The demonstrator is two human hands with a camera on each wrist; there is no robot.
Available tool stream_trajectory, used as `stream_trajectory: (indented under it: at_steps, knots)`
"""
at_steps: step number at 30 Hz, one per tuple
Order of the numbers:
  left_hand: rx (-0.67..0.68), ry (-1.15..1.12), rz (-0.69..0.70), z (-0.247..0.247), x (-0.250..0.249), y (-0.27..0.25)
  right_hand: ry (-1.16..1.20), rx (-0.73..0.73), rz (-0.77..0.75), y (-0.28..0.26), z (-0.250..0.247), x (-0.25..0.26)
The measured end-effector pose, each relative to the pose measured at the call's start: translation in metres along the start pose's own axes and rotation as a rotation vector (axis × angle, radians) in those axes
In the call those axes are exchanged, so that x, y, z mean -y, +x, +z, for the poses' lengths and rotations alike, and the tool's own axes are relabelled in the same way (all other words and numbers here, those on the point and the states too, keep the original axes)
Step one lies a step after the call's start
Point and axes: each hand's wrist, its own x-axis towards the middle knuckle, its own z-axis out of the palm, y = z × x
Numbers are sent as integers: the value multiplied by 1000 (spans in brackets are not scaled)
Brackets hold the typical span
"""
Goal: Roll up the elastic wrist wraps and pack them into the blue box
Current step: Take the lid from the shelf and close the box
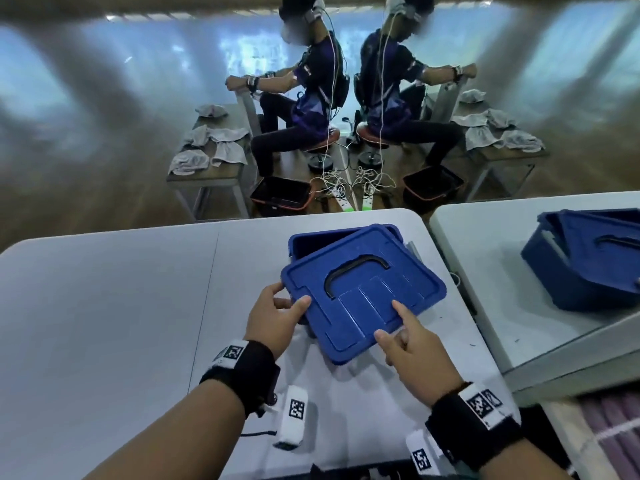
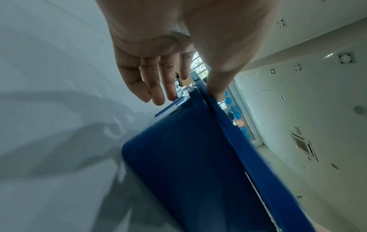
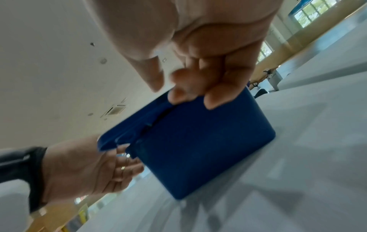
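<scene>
A blue box (image 1: 311, 239) stands on the grey table (image 1: 104, 306), its blue lid (image 1: 363, 292) lying askew and tilted over it, so the box's far left corner shows open. My left hand (image 1: 277, 313) pinches the lid's left corner, thumb on top and fingers beneath. My right hand (image 1: 408, 344) grips the lid's near edge, index finger and thumb on top. In the left wrist view my thumb presses the lid (image 2: 238, 141) above the box wall (image 2: 188, 164). In the right wrist view curled fingers (image 3: 188, 94) hook the lid's edge over the box (image 3: 208, 141). No wrist wraps are in view.
A second blue box (image 1: 588, 258) sits on the surface to the right. Beyond the table's far edge a seated person (image 1: 304, 98) works at a bench with grey cloths (image 1: 211, 147), and cables lie on the floor. White marker tags (image 1: 294, 414) hang by my wrists.
</scene>
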Motion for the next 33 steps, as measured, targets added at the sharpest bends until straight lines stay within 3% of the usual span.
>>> stream_trajectory:
  at_steps: [5, 11, 17, 24, 28, 33]
  knots:
    - [-119, 130, 6, -1, -9, 11, -87, -472, -56, 33, -46, 1]
    - [-175, 269, 29, 6, -28, 26, -214, -321, 32, 78, -72, -13]
    - [-199, 384, 47, 11, -44, 38, -149, -327, 144, 77, -75, -12]
    - [14, 297, 155, 16, -53, 41, -222, -297, 149, 73, -80, -5]
    - [-28, 366, 79, 17, -52, 51, -316, -240, 125, 76, -76, 3]
    - [-62, 245, -75, 15, -40, 57, -365, -165, 152, 79, -79, 6]
